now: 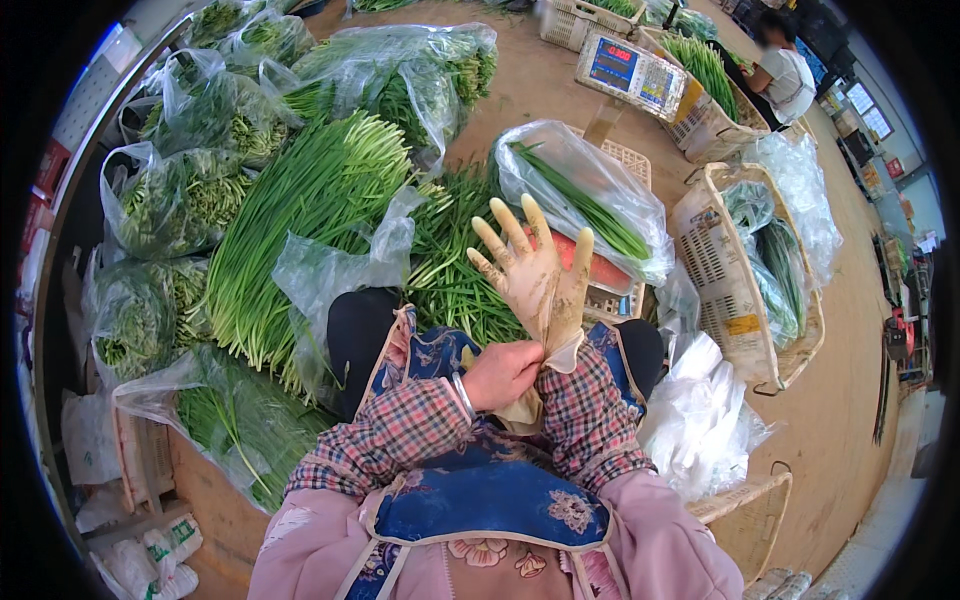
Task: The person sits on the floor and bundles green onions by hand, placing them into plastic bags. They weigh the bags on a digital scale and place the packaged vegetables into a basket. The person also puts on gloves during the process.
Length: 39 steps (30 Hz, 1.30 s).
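Observation:
My right hand (536,277) wears a soiled, cream rubber glove; its fingers are spread and hold nothing. Bare, with a silvery bracelet at the wrist, my left hand (504,375) pinches the glove's cuff (564,352). A limp, pale yellow piece (521,412) hangs below the left hand, perhaps another glove. Left of my hands lies a large pile of green garlic chives (307,225), with loose chives (465,277) in front of my knees. Behind the gloved hand, a clear plastic bag (592,195) with long green stalks (592,202) rests over a red surface and a plastic crate.
Bagged greens (180,195) crowd the left side. A digital scale display (630,75) stands at the upper right. Plastic crates (720,285) and a heap of clear bags (697,420) lie to the right. Another person (780,75) is at the top right.

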Motion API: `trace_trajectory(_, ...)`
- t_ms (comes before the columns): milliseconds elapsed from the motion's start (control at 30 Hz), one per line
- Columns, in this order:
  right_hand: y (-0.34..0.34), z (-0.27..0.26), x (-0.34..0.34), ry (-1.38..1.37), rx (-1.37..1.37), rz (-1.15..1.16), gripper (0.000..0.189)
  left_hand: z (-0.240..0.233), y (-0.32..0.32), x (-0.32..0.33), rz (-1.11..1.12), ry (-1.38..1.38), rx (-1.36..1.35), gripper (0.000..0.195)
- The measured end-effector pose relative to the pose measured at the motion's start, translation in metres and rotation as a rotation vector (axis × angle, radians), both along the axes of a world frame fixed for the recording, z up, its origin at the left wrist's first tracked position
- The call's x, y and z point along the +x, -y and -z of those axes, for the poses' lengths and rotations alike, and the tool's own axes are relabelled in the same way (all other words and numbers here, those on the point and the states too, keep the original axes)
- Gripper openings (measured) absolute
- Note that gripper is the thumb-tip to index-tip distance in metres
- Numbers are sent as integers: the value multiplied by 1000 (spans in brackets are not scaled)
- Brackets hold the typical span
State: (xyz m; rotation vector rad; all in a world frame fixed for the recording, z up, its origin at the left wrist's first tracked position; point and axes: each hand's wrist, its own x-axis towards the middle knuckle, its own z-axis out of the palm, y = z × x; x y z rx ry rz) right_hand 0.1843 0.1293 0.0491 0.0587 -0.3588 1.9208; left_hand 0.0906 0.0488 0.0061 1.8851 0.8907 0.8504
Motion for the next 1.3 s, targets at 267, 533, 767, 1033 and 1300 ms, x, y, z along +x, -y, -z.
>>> trace_trajectory(267, -4, 42, 46, 762, -47, 137, 40, 1, -51, -58, -559, 973, -856, 10)
trace_trajectory(533, 35, 48, 32, 1035, -45, -74, 42, 12, -51, -79, -390, 1047, -827, 9)
trace_trajectory(767, 0, 55, 26, 1465, 216, 102, 12, 17, -72, -89, -490, 282, -295, 9)
trace_trajectory(1033, 0, 32, 23, 2001, 947, 720, 20, -3, -50, -80, -400, 340, -698, 25)
trace_trajectory(1300, 64, 47, 5, 1585, 1012, 577, 27, 39, -28, -69, -418, 647, -854, 21)
